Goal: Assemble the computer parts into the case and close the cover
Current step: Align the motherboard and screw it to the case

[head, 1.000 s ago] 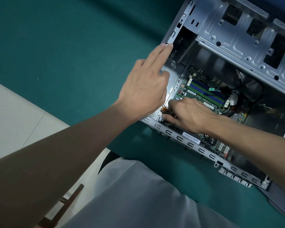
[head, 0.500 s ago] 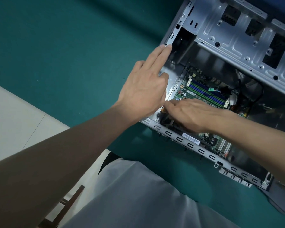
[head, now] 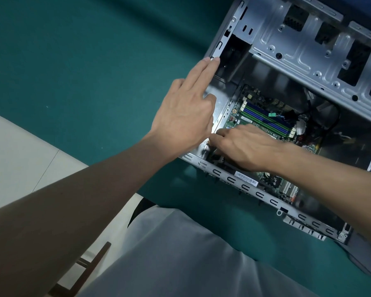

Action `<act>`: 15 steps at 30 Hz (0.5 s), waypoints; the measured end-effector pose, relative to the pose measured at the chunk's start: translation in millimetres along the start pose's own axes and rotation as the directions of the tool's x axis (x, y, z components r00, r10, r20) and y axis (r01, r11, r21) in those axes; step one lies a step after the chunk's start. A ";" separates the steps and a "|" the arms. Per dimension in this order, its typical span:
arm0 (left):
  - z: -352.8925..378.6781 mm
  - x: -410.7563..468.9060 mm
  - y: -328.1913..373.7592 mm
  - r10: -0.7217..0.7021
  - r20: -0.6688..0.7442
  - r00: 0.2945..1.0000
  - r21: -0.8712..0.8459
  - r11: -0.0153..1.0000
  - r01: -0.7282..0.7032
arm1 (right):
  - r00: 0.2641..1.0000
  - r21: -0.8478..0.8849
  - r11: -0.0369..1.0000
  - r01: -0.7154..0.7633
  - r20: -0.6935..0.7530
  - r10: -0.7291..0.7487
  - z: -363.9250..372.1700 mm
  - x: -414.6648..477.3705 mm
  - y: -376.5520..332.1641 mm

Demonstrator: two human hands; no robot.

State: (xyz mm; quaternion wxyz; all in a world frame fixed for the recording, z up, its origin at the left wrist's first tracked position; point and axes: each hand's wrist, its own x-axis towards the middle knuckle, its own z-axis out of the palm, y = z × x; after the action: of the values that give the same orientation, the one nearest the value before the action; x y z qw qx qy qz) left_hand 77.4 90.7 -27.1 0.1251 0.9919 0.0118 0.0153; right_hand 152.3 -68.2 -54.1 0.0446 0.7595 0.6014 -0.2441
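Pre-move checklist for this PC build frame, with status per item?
1. Case steadied: ok. The left hand lies flat, fingers straight, on the wall of the case.
2. Motherboard fixed down: cannot tell. It lies inside the case, but the screws cannot be made out.
3. Right hand grip: cannot tell. Its fingers hide what they work on at the board's near corner.
4. Memory slots clear: not ok. A small green connector rests on them.
5. Cover on: not ok. The case is open and no cover is in view.
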 end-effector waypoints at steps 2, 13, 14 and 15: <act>0.1 -0.2 -0.2 -0.002 0.005 1.000 0.002 1.000 0.002 | 0.999 -0.074 0.997 -0.034 0.000 0.034 0.4 0.7 -1.3; -2.6 0.9 -0.4 -0.002 0.010 1.000 0.004 1.000 0.002 | 0.997 0.077 0.996 -0.042 -0.056 0.047 -1.1 -2.0 1.7; -2.3 0.5 -0.1 0.000 0.008 1.000 0.002 1.000 0.000 | 0.997 0.065 0.996 -0.067 -0.034 0.069 -1.3 -1.3 0.9; -1.8 -0.1 0.2 0.001 0.007 1.000 0.000 1.000 -0.001 | 0.997 0.035 0.996 -0.080 -0.007 0.080 -0.7 -0.1 0.1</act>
State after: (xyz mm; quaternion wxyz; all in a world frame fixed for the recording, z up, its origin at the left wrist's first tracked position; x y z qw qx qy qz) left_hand 77.2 91.0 -25.3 0.1251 0.9920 0.0109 0.0121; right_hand 152.5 -68.1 -53.4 0.0384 0.7845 0.5663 -0.2495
